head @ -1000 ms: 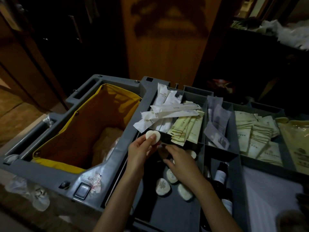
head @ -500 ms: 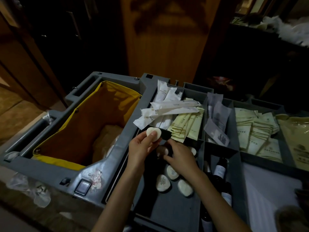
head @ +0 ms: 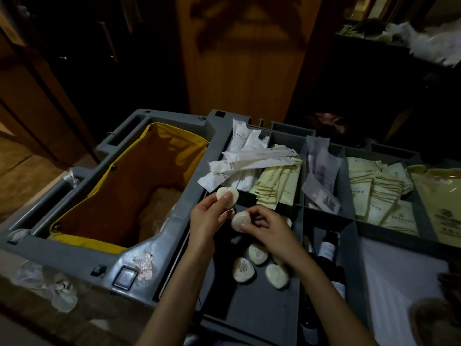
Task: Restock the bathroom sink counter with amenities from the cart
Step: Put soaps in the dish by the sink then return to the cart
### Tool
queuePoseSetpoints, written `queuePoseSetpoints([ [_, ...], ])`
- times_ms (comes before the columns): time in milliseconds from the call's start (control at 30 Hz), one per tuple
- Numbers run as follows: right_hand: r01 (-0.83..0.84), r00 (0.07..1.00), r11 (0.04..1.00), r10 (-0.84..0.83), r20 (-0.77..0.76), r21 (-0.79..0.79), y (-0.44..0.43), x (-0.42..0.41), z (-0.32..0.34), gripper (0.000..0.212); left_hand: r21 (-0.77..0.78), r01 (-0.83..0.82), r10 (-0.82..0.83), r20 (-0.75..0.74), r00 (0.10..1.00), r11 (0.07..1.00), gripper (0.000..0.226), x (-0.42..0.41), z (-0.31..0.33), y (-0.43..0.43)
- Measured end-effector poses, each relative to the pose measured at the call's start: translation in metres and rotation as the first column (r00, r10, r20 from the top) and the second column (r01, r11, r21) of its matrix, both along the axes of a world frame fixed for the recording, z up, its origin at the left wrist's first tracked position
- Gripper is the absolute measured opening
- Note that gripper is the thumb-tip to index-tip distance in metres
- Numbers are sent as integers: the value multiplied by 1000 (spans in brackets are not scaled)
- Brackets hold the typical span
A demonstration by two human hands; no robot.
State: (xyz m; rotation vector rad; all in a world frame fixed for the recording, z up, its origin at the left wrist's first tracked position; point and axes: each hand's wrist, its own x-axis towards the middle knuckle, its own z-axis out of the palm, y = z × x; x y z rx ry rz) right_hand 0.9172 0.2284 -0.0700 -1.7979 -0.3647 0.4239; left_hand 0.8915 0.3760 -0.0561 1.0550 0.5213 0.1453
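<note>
I stand over the grey housekeeping cart (head: 159, 248). My left hand (head: 208, 216) pinches a small white wrapped soap (head: 230, 192) between thumb and fingers, held above the soap compartment. My right hand (head: 268, 227) grips a second wrapped soap (head: 240, 221) right beside the left hand, lifted clear of the tray. Three more wrapped soaps (head: 244, 269) lie on the compartment floor below my wrists.
Compartments behind hold long white sachets (head: 252, 159), pale yellow packets (head: 277, 183), grey pouches (head: 321, 178) and cream packets (head: 376, 188). Dark bottles (head: 328, 250) stand right of the soaps. A yellow-lined waste bag (head: 139, 186) fills the cart's left side. A wooden door (head: 244, 51) stands beyond.
My right hand has lifted a soap out of the compartment and brought it up next to the left hand. The left hand kept hold of its soap.
</note>
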Motion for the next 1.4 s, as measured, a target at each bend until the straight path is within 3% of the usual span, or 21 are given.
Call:
queuePoseSetpoints([
  [200, 110, 963, 960, -40, -265, 256, -5, 0, 8, 13, 16, 66, -66, -27, 997, 998, 13, 0, 0, -1],
  [367, 73, 976, 976, -27, -214, 207, -4, 1, 9, 17, 5, 90, -90, -44, 995, 996, 17, -8, 1, -4],
  [600, -48, 971, 981, 90, -221, 189, 1, -1, 6, 16, -45, -142, 138, -76, 988, 989, 12, -62, 3, -10],
  [767, -142, 956, 961, 195, -219, 236, 7, -15, 9, 22, -13, -284, 283, -65, 957, 959, 22, -95, 13, -27],
  [967, -41, 962, 958, 115, -246, 285, -37, -32, 29, 16, 28, -272, 273, -31, 961, 962, 22, -106, 26, -56],
  [1200, 344, 928, 887, -271, -256, 308, -155, -43, 45, 14, 20, 63, -63, -16, 998, 998, 11, -60, 42, -148],
  [1300, 502, 863, 803, -446, -235, 320, -194, -57, 53, 14, -1, 239, -239, 19, 971, 971, 17, -45, 47, -188],
  [1400, 680, 731, 656, -641, -235, 326, -220, -86, 56, 12, 4, 455, -455, 53, 889, 890, 24, -44, 48, -218],
])
